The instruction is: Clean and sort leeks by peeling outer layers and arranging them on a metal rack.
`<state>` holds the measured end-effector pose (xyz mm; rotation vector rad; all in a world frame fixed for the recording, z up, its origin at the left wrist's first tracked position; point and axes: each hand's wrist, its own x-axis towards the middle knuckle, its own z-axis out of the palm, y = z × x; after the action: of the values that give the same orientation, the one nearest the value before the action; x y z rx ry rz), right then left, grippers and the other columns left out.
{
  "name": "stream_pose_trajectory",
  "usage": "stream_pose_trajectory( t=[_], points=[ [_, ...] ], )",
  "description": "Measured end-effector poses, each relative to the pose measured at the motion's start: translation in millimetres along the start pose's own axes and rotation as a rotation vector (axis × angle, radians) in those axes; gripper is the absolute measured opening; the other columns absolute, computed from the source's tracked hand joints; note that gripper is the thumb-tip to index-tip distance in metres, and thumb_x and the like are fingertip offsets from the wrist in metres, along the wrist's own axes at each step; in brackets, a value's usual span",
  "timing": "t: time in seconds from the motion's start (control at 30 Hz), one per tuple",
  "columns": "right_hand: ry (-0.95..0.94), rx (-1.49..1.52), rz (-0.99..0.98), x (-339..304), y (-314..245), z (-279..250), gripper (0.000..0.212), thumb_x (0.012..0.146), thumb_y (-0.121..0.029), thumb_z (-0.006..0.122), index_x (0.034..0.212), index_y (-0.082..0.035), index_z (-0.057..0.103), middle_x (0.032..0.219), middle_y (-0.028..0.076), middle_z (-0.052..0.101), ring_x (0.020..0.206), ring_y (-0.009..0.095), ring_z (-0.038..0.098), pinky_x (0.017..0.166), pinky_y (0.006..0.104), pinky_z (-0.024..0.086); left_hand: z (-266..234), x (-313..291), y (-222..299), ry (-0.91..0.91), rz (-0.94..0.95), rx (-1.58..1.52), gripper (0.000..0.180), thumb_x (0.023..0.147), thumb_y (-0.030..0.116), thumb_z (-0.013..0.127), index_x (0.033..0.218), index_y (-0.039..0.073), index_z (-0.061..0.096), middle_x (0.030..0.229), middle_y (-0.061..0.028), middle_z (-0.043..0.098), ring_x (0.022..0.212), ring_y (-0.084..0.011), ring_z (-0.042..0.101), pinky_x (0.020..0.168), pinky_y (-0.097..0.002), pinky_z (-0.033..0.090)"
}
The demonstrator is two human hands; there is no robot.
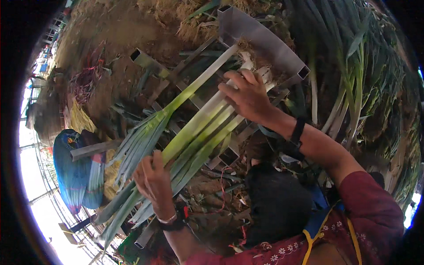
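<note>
The leeks (194,128) lie slantwise across the square-tube metal frame (152,62), root ends close to the smooth grey plate (260,37) at its far edge. The right hand (247,95) grasps the firm, cylindrical white shanks; the left hand (154,183) grasps the flat, limp green leaves. For good alignment, shanks should be kept parallel and fibrous roots level along the plate; light finger pressure should avoid bruising or creasing.
</note>
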<state>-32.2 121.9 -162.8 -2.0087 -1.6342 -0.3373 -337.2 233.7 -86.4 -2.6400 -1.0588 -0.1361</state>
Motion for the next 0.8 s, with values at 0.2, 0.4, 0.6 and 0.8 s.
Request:
stream_pose_trajectory(
  t=[0.2, 0.4, 0.6, 0.8],
  points=[
    [0.002, 0.241, -0.102, 16.8, -12.1, -21.9, 0.036, 0.078, -0.020, 0.073, 0.109, -0.013, 0.055, 0.100, 0.004, 0.059, 0.100, 0.027, 0.056, 0.088, 0.0444, 0.040, -53.7, -2.2, -16.5, 0.261, -0.061, 0.150, 0.042, 0.064, 0.013, 0.079, 0.104, 0.016, 0.066, 0.099, -0.0012, 0.059, 0.097, -0.0240, 0.057, 0.088, -0.0421, 0.042],
    [-0.202, 0.300, -0.194, 17.9, -27.2, -72.1, 0.045, 0.082, -0.024, 0.070, 0.123, -0.018, 0.054, 0.092, 0.005, 0.059, 0.088, 0.026, 0.059, 0.077, 0.0412, 0.045, -84.8, 11.2, -31.9, 0.507, -0.048, 0.129, 0.037, 0.067, 0.014, 0.078, 0.101, 0.015, 0.067, 0.106, 0.0004, 0.063, 0.103, -0.0217, 0.059, 0.095, -0.0432, 0.041],
    [-0.199, 0.461, -0.070, 2.1, -16.5, -123.9, 0.062, 0.081, -0.027, 0.071, 0.136, -0.014, 0.047, 0.093, 0.011, 0.060, 0.084, 0.033, 0.064, 0.070, 0.0446, 0.052, -126.8, 67.4, -0.1, 0.676, 0.161, 0.092, 0.023, 0.076, 0.019, 0.075, 0.097, 0.016, 0.067, 0.106, 0.0009, 0.067, 0.104, -0.0207, 0.062, 0.096, -0.0440, 0.040],
    [0.060, 0.512, 0.051, -9.4, -1.7, -183.8, 0.058, 0.082, -0.027, 0.072, 0.130, -0.007, 0.049, 0.097, 0.015, 0.064, 0.083, 0.036, 0.065, 0.066, 0.0420, 0.052, -192.6, 115.2, 92.0, 0.817, 0.385, -0.036, 0.033, 0.082, 0.029, 0.069, 0.114, 0.021, 0.067, 0.125, -0.0006, 0.061, 0.118, -0.0238, 0.056, 0.099, -0.0441, 0.039]
  ],
)
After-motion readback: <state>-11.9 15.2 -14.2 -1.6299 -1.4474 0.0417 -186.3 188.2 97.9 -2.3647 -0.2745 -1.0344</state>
